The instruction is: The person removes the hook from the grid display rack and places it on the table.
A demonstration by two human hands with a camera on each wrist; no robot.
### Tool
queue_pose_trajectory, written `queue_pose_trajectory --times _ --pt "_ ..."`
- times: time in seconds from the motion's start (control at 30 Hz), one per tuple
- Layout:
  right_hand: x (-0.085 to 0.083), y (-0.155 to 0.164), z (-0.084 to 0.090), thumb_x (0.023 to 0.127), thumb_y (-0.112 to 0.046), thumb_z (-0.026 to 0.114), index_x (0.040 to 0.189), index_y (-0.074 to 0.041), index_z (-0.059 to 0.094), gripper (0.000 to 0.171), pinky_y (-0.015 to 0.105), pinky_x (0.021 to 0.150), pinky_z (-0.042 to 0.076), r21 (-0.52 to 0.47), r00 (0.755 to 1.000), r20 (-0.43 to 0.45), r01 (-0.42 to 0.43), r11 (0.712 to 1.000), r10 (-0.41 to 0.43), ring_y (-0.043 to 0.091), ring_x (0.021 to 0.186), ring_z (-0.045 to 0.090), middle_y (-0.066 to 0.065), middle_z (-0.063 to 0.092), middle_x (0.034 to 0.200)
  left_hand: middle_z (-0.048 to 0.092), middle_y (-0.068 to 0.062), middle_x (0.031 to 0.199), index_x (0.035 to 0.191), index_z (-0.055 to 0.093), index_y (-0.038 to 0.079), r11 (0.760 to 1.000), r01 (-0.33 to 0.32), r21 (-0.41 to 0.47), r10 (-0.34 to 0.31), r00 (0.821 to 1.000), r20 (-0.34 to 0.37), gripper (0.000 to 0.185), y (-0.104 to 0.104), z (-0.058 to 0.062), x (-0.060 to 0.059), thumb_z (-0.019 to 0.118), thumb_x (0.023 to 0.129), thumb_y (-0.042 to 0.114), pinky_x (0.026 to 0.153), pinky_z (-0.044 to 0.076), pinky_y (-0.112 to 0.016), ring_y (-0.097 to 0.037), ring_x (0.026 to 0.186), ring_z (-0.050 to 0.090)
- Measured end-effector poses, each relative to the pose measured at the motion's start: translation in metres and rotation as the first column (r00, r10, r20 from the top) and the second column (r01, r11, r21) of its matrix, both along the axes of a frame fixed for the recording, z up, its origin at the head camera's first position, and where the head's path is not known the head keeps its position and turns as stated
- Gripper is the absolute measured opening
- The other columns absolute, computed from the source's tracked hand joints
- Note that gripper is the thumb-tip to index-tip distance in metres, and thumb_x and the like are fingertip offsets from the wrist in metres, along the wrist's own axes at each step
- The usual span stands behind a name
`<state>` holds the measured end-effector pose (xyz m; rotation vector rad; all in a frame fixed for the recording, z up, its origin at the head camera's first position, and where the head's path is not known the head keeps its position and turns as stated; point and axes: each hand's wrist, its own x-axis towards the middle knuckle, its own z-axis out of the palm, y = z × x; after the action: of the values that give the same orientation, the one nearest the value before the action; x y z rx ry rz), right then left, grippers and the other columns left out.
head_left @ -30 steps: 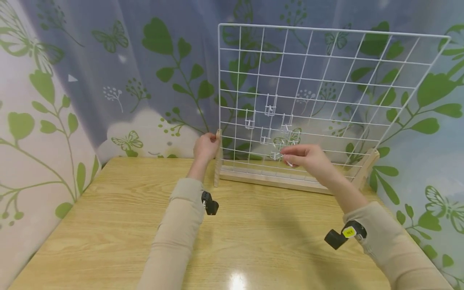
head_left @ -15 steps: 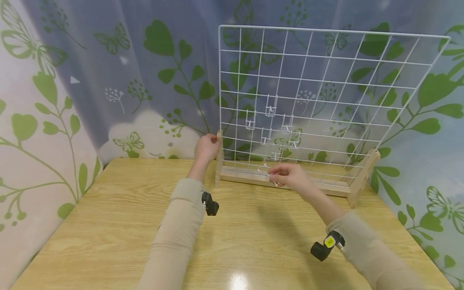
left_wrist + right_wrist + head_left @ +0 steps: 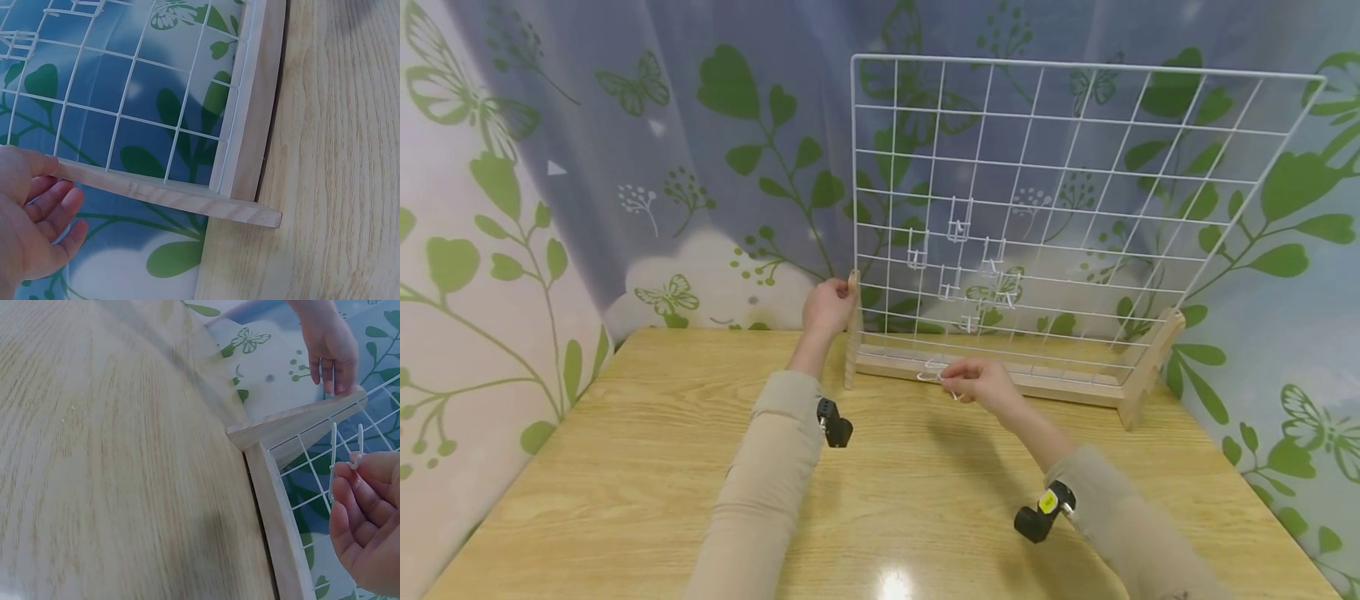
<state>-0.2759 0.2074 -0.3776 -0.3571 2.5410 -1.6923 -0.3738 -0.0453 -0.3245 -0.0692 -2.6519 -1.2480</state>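
Note:
A white wire grid panel (image 3: 992,61) stands in a pale wooden stand (image 3: 1052,386) at the back of the table. My left hand (image 3: 827,307) holds the upper end of the stand's left side piece (image 3: 162,195), thumb on one face and fingers behind. In front of the stand's base, low over the table, my right hand (image 3: 985,385) pinches a white wire hook (image 3: 334,450) between thumb and fingertips; its two prongs point left in the head view. Several similar white hooks (image 3: 958,230) hang on the lower left half of the grid.
The light wood table (image 3: 700,467) runs forward from the stand. A printed curtain (image 3: 625,150) with green leaves and butterflies closes off the back and both sides. A small black wrist camera (image 3: 833,423) is strapped to each sleeve.
My right hand has moved down and left from the hooks on the grid to in front of the stand's base, carrying the wire hook and turning it flatter. The left hand keeps its place.

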Motion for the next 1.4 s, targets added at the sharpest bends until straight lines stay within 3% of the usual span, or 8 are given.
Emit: queue_pose_trajectory --times 0.33,0.6,0.83,1.1,1.4 --pt "-0.005 -0.015 -0.025 0.087 -0.007 0.063 0.103 0.006 0.064 0.021 0.029 0.066 0.050 0.008 0.996 0.089 0.013 1.000 -0.014 0.012 0.073 0.060 0.007 0.068 0.084 0.065 -0.011 0.106 0.112 0.062 0.003 1.000 0.007 -0.014 -0.008 1.000 -0.022 0.030 -0.001 -0.002 0.000 0.053 0.092 0.024 0.084 0.045 -0.039 -0.028 0.096 0.060" --pt "-0.008 -0.027 -0.037 0.087 -0.006 0.062 0.103 0.009 0.064 0.022 0.035 0.068 0.051 -0.007 0.992 0.128 0.011 1.000 -0.010 0.011 0.069 0.058 0.008 0.067 0.080 0.064 -0.011 0.107 0.116 0.061 0.003 1.000 0.005 -0.011 -0.006 1.000 -0.019 0.032 -0.002 -0.003 0.001 0.052 0.093 0.023 0.086 0.045 -0.039 -0.028 0.099 0.059" --pt "-0.010 -0.035 -0.046 0.087 -0.004 0.063 0.103 0.010 0.064 0.022 0.024 0.053 0.039 0.007 0.986 0.160 -0.044 0.999 0.042 0.010 0.055 0.046 0.018 0.064 0.078 0.064 -0.011 0.108 0.116 0.061 0.003 1.000 0.013 -0.015 -0.013 1.000 -0.019 0.034 -0.001 -0.002 0.001 0.051 0.094 0.027 0.086 0.044 -0.039 -0.028 0.099 0.059" --pt "-0.009 -0.038 -0.050 0.086 -0.005 0.063 0.101 0.006 0.066 0.019 0.024 0.050 0.040 0.095 0.986 0.143 -0.094 0.991 0.080 0.012 0.053 0.046 0.014 0.063 0.075 0.065 -0.011 0.105 0.114 0.062 0.003 1.000 0.014 -0.021 -0.015 0.999 -0.043 0.032 -0.002 -0.003 0.001 0.052 0.093 0.024 0.085 0.045 -0.038 -0.028 0.097 0.059" --pt "-0.012 -0.037 -0.058 0.085 -0.001 0.061 0.100 0.010 0.064 0.018 0.023 0.055 0.045 0.102 0.984 0.131 -0.133 0.986 0.119 0.009 0.061 0.052 0.012 0.065 0.077 0.066 -0.011 0.104 0.114 0.062 0.002 1.000 0.019 -0.019 -0.020 0.998 -0.053 0.032 -0.002 -0.003 0.002 0.052 0.091 0.022 0.084 0.045 -0.038 -0.028 0.096 0.060"
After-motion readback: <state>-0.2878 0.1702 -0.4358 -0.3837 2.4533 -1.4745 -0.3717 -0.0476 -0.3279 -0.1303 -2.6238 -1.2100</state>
